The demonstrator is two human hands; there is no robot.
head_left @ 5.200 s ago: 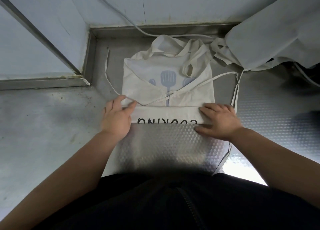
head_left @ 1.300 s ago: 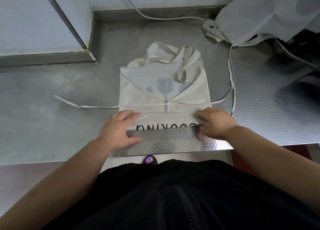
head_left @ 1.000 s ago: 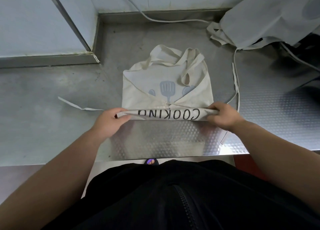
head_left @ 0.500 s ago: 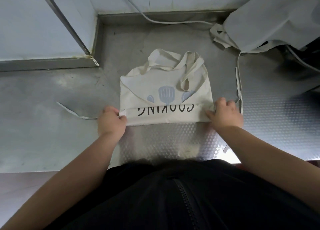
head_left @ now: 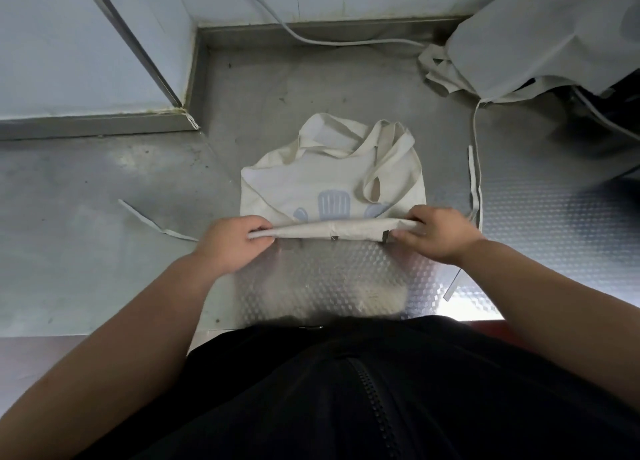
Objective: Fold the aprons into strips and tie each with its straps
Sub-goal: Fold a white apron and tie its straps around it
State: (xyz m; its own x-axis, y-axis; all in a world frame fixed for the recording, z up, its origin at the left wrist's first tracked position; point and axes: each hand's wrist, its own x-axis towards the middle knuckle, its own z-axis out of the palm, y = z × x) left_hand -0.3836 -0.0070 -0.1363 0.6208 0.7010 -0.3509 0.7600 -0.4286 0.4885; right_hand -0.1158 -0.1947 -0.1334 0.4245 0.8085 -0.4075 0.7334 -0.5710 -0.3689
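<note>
A cream apron (head_left: 311,179) with a blue spatula print lies on the steel counter (head_left: 86,252), its near edge folded into a thick band (head_left: 332,232) raised off the counter. My left hand (head_left: 232,243) grips the band's left end, and my right hand (head_left: 436,233) grips its right end. The neck loop (head_left: 384,158) lies bunched at the far end. One waist strap (head_left: 152,223) trails left over the counter; the other strap (head_left: 474,182) runs along the right side.
A pile of pale aprons (head_left: 540,40) sits at the back right. A white cable (head_left: 311,39) runs along the back wall. A raised wall corner (head_left: 104,79) stands at the left. The counter's front edge (head_left: 467,317) is close to my body.
The folded band, lying flat with COOKING showing half a second ago, is now lifted and turned over another fold away from me; the lettering is hidden. Both hands moved slightly forward.
</note>
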